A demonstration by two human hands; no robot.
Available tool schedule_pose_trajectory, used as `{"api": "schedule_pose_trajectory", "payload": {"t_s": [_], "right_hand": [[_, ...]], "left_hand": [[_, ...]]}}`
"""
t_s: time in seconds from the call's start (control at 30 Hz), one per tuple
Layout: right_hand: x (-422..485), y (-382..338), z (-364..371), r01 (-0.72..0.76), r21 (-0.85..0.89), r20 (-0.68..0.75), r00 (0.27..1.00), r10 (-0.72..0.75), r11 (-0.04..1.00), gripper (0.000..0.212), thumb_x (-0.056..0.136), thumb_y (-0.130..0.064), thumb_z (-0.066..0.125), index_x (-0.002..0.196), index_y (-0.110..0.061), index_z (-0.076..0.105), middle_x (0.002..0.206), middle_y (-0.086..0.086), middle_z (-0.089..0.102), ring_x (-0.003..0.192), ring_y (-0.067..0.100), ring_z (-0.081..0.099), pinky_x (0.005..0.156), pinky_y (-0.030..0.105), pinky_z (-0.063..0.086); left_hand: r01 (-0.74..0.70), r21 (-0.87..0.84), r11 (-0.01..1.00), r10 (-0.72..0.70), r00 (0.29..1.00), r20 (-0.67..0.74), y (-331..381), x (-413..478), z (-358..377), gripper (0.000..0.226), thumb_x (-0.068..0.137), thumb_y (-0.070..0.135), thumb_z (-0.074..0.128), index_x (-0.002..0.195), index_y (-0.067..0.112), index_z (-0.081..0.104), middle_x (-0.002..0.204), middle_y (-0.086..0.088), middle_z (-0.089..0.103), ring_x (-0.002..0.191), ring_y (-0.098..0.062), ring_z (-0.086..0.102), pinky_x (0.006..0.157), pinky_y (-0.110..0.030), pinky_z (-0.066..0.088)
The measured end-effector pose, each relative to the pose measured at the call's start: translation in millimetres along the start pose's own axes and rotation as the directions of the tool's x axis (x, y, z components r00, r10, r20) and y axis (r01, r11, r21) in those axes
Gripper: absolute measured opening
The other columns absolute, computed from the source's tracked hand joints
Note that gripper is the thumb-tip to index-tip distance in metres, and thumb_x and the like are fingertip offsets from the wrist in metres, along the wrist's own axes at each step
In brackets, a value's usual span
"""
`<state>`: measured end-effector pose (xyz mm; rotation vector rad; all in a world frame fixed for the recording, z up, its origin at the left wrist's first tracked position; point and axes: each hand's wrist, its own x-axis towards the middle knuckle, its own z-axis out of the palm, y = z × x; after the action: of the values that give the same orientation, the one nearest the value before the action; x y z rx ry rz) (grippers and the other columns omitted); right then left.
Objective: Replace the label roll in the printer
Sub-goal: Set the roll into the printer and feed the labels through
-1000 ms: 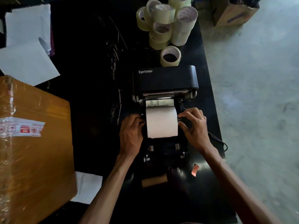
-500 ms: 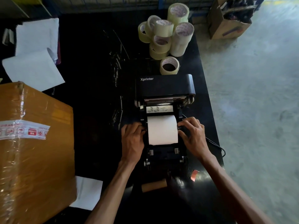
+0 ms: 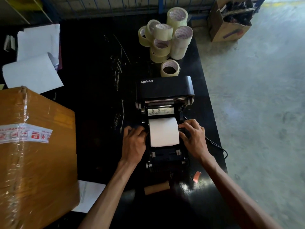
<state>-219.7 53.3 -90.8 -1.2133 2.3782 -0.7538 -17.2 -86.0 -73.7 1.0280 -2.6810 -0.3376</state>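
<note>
A black Xprinter label printer (image 3: 165, 87) stands on the black table with its lid tipped back. A white label roll (image 3: 163, 131) lies in the open bay. My left hand (image 3: 134, 144) presses against the roll's left end and my right hand (image 3: 194, 138) against its right end, fingers curled at the printer's sides. What the fingertips hold is hidden. A bare brown cardboard core (image 3: 156, 188) lies on the table in front of the printer.
Several rolls of clear packing tape (image 3: 165, 40) are stacked behind the printer. A large taped cardboard box (image 3: 36, 159) fills the left. White sheets (image 3: 34, 63) lie at the far left. A cable (image 3: 217, 146) trails right. The table edge (image 3: 212, 113) drops to the floor.
Both hands stay at the ends of the roll. The camera has tilted up, so the printer and hands sit lower in view.
</note>
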Motion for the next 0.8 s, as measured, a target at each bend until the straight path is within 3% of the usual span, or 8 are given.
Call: {"api": "schedule_pose_trajectory", "payload": {"t_s": [0.17,0.3,0.37,0.43,0.53,0.57,0.67,0.8], "right_hand": [[-4.0,-4.9,1.6,-0.029,0.010,-0.022,0.999,0.029,1.000,0.022,0.088,-0.024,0.076,0.110,-0.022,0.073,0.117,0.002,0.058,0.112,0.022,0.058,0.099,0.037,0.033],[-6.7,-9.4,-3.5,-0.034,-0.056,-0.028,0.999,0.033,0.998,0.027,0.088,-0.029,0.076,0.115,-0.026,0.074,0.120,0.001,0.060,0.114,0.020,0.057,0.100,0.037,0.036],[-12.9,-14.5,-7.6,-0.068,-0.066,-0.055,0.996,0.064,0.996,0.033,0.087,-0.027,0.076,0.120,-0.027,0.073,0.121,0.000,0.062,0.113,0.019,0.058,0.100,0.039,0.040],[-25.7,-23.6,-11.2,-0.139,0.037,-0.130,0.981,0.143,0.990,0.031,0.088,-0.024,0.072,0.119,-0.024,0.074,0.114,0.000,0.067,0.101,0.017,0.065,0.093,0.039,0.050],[-46.6,-41.5,-12.3,-0.229,0.180,-0.173,0.950,0.260,0.957,0.022,0.094,-0.032,0.067,0.105,-0.019,0.080,0.098,0.001,0.076,0.068,-0.002,0.066,0.071,0.024,0.058],[-51.5,-47.9,-11.4,-0.265,0.194,-0.143,0.945,0.294,0.945,0.025,0.095,-0.035,0.066,0.104,-0.017,0.081,0.098,0.001,0.078,0.065,-0.002,0.066,0.070,0.025,0.059],[-58.7,-64.3,-8.3,-0.349,0.150,-0.083,0.928,0.363,0.925,0.031,0.096,-0.038,0.061,0.110,-0.019,0.080,0.109,0.002,0.079,0.087,0.016,0.075,0.087,0.043,0.058],[-58.3,-77.2,-13.5,-0.413,0.134,-0.124,0.895,0.429,0.901,0.033,0.093,-0.047,0.062,0.107,-0.025,0.081,0.106,-0.003,0.080,0.097,0.019,0.074,0.093,0.045,0.056]], "left_hand": [[-0.006,0.021,1.000,0.005,0.999,0.049,5.9,-7.8,0.0,0.009,0.072,0.004,0.079,0.067,0.008,0.074,0.099,-0.008,0.073,0.078,-0.023,0.065,0.089,-0.038,0.035],[0.039,-0.041,0.998,-0.037,0.998,0.044,9.9,-10.9,-4.2,0.004,0.076,0.005,0.077,0.080,0.006,0.077,0.105,-0.008,0.071,0.089,-0.025,0.067,0.087,-0.040,0.043],[0.159,-0.111,0.981,-0.154,0.987,0.051,14.5,-14.9,-10.0,0.018,0.081,0.005,0.072,0.098,0.007,0.078,0.105,-0.006,0.070,0.091,-0.024,0.065,0.086,-0.039,0.047],[0.335,-0.210,0.919,-0.332,0.942,0.050,24.2,-22.5,-16.9,0.029,0.084,0.005,0.068,0.111,0.009,0.075,0.103,-0.006,0.071,0.090,-0.024,0.066,0.087,-0.039,0.049],[0.557,-0.368,0.745,-0.550,0.824,0.135,45.3,-33.6,-26.6,0.026,0.088,0.015,0.067,0.112,0.010,0.075,0.104,-0.007,0.076,0.092,-0.023,0.071,0.090,-0.044,0.054],[0.605,-0.395,0.692,-0.584,0.790,0.188,52.7,-35.3,-29.3,0.026,0.088,0.021,0.067,0.111,0.011,0.076,0.104,-0.007,0.077,0.092,-0.023,0.072,0.090,-0.043,0.055],[0.668,-0.349,0.657,-0.614,0.743,0.266,71.3,-37.9,-35.3,0.029,0.090,0.034,0.064,0.106,0.015,0.079,0.098,-0.006,0.078,0.086,-0.025,0.072,0.085,-0.039,0.056],[0.700,-0.330,0.634,-0.681,0.707,0.192,77.0,-32.8,-42.9,0.031,0.091,0.043,0.063,0.096,0.017,0.080,0.088,-0.005,0.080,0.076,-0.026,0.074,0.087,-0.045,0.056]]}}
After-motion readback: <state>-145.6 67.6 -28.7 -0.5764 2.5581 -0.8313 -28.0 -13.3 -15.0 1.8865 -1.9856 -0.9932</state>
